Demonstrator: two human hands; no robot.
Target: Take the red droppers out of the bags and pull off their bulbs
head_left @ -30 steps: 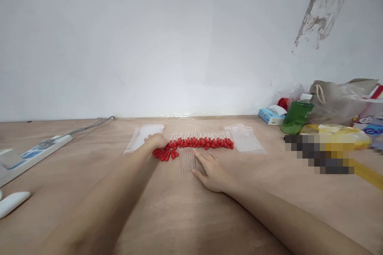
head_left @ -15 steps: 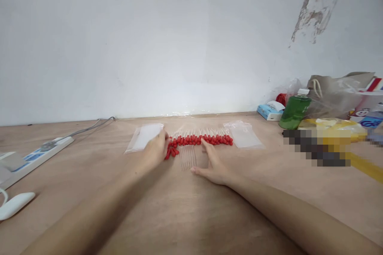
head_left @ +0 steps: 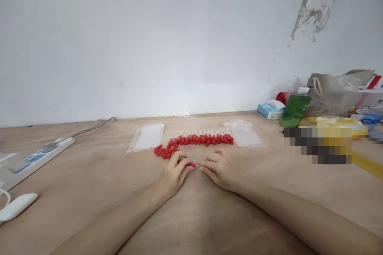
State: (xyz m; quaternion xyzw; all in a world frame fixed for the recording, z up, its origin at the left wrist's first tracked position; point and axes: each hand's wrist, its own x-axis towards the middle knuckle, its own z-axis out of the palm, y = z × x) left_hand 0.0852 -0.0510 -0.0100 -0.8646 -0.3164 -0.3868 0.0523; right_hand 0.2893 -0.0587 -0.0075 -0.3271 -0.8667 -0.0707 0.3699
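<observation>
My left hand (head_left: pixel 175 173) pinches a small red-ended piece (head_left: pixel 190 164) between thumb and fingers, low over the table. Facing it, my right hand (head_left: pixel 218 168) has its thumb and fingertips close together just right of the red end; what lies between them, if anything, is too small to make out. Just behind the fingers lies a row of thin clear strands (head_left: pixel 189 151), partly hidden by my left hand. Beyond them stretches a long row of red-ended sticks (head_left: pixel 199 140) with pale tips pointing away. A smaller cluster of red pieces (head_left: pixel 164 152) fans out beside my left hand.
Clear plastic bags flank the row, one with a white sheet (head_left: pixel 149 135) at left, another (head_left: pixel 245 134) at right. A power strip (head_left: pixel 44 155) and white plug-like item (head_left: pixel 18 206) lie left. A green bottle (head_left: pixel 295 108), tissue pack (head_left: pixel 270 110) and bags stand right.
My left hand has come from the row's left end toward the middle with a red-ended piece. My right hand's spread fingers have drawn together beside it. More red pieces show at the left.
</observation>
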